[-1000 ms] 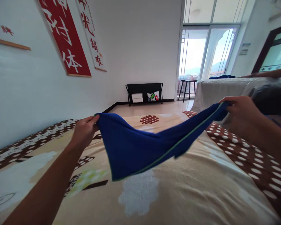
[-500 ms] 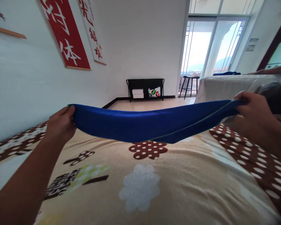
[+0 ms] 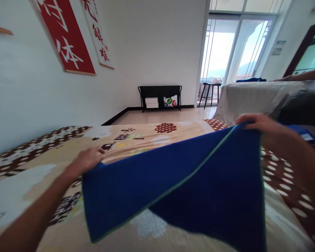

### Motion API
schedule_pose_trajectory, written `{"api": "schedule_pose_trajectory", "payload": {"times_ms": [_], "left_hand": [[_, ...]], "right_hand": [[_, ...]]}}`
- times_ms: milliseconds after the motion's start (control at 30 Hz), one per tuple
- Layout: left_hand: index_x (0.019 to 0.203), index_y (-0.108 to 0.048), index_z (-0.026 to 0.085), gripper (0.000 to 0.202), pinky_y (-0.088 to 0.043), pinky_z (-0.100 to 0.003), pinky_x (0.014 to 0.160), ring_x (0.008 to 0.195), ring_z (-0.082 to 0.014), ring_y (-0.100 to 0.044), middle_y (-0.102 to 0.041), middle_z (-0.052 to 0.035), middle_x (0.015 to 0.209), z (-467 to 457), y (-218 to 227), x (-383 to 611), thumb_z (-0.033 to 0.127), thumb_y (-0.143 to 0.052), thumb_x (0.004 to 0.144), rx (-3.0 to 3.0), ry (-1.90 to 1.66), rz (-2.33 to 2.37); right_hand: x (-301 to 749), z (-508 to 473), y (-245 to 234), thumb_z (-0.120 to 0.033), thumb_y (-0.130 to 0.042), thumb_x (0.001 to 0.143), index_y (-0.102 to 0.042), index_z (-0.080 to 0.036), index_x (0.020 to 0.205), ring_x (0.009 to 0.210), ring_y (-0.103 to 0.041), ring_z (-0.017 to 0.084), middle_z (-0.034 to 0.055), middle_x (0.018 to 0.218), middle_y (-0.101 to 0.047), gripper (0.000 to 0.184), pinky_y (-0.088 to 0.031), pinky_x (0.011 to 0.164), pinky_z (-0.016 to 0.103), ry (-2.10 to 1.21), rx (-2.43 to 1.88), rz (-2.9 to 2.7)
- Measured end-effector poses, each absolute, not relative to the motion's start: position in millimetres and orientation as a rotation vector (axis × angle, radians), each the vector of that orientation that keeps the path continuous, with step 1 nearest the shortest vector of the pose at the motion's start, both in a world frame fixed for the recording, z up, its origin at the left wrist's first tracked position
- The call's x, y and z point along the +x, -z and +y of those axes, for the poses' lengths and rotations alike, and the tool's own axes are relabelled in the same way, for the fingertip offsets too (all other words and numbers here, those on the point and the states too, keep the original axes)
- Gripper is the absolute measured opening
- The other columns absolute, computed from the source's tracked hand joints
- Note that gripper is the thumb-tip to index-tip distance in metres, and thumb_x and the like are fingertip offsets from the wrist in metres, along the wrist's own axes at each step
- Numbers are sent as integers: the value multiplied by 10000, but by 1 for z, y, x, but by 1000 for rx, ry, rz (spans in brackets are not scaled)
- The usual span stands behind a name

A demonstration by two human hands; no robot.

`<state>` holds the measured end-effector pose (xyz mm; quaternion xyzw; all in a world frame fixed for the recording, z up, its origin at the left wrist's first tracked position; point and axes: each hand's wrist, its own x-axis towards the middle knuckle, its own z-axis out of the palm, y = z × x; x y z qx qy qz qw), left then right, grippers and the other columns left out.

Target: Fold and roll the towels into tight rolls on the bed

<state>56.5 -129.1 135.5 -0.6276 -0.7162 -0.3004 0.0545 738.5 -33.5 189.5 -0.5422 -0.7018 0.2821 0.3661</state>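
A blue cloth [image 3: 136, 175] with pale green edging hangs between my two hands over the bed. My left hand [image 3: 88, 161] pinches its upper left corner, lower than the other side. At the upper right, my right hand [image 3: 259, 124] grips the cloth's top edge with the fingers closed over it. The cloth looks folded over itself, with one green edge running slantwise across it and a darker flap hanging on the right. Its lowest part on the right runs out of view.
Under the cloth lies a patterned blanket [image 3: 60, 143]. At the right is a covered table [image 3: 246, 91] with blue fabric [image 3: 251, 79] and another person's arm [image 3: 301, 76]. A black rack [image 3: 160, 91] and a dark stool [image 3: 212, 85] stand beyond the bed.
The cloth went from a narrow, stretched band to a wider hanging sheet, its lower part dropping open. My hands came closer together and both moved lower.
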Motion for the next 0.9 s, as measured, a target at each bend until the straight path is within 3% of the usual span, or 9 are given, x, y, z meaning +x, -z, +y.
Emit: {"api": "schedule_pose_trajectory", "payload": {"times_ms": [133,233,333,467,533,633,733,833,900], "left_hand": [[1056,-673,183,361,-482,-420,976,1040,-284,-641,-700,-105,1052,-173,-49,95,461,-559,856,-2134,754,-1841],[1175,-648,291,363,-539,-332,894,1026,-231,-672,-699,-54,1146,-223,0,112,502,-576,889,-2398,562,-1437],[1260,-608,324,426,-564,-312,840,998,-223,-691,-698,-39,1186,-249,27,116,493,-620,869,-2457,438,-1260],[1082,-683,283,222,-548,-300,827,925,-191,-696,-730,-30,1038,-240,31,114,291,-509,944,-2381,508,-1186],[961,-696,270,236,-537,-285,802,872,-169,-692,-729,-17,945,-233,28,116,215,-467,955,-2384,522,-1159],[977,-697,257,197,-549,-330,820,875,-201,-698,-732,-30,950,-234,34,125,338,-520,947,-2391,471,-1189],[1048,-703,219,342,-578,-406,801,923,-289,-707,-739,-90,1023,-243,50,134,489,-575,882,-2339,360,-1304],[1001,-719,225,280,-587,-384,791,934,-288,-715,-746,-103,1023,-246,51,132,367,-500,901,-2405,316,-1452],[975,-715,256,282,-585,-334,779,878,-249,-722,-752,-80,981,-244,27,119,333,-452,907,-2544,393,-1566]], "right_hand": [[701,-12,-61,-446,-794,586,-699,-168,765,701,-607,175,28,729,-687,344,-469,654,288,-833,-1531,-1730],[700,-14,16,-441,-763,571,-693,-178,698,684,-590,180,31,685,-669,301,-455,637,286,-822,-1616,-1625],[715,-18,53,-458,-745,571,-692,-183,733,711,-598,192,44,727,-680,324,-461,654,293,-804,-1627,-1505],[737,-20,54,-485,-757,577,-688,-189,864,709,-614,195,42,754,-678,418,-480,644,301,-816,-1539,-1379],[746,-25,45,-500,-761,603,-672,-204,924,740,-630,199,44,793,-682,446,-502,667,308,-818,-1465,-1324],[755,-39,29,-524,-764,650,-645,-236,1024,810,-650,202,44,883,-689,487,-533,718,315,-822,-1356,-1267],[754,-55,15,-503,-801,641,-647,-243,1031,827,-654,199,39,900,-689,494,-547,748,315,-825,-1288,-1231],[745,-69,-3,-473,-821,630,-656,-236,977,796,-652,201,38,868,-692,451,-551,727,317,-818,-1257,-1200],[739,-76,-26,-459,-821,639,-653,-240,976,765,-646,202,40,866,-696,435,-546,673,316,-798,-1249,-1182]]}}
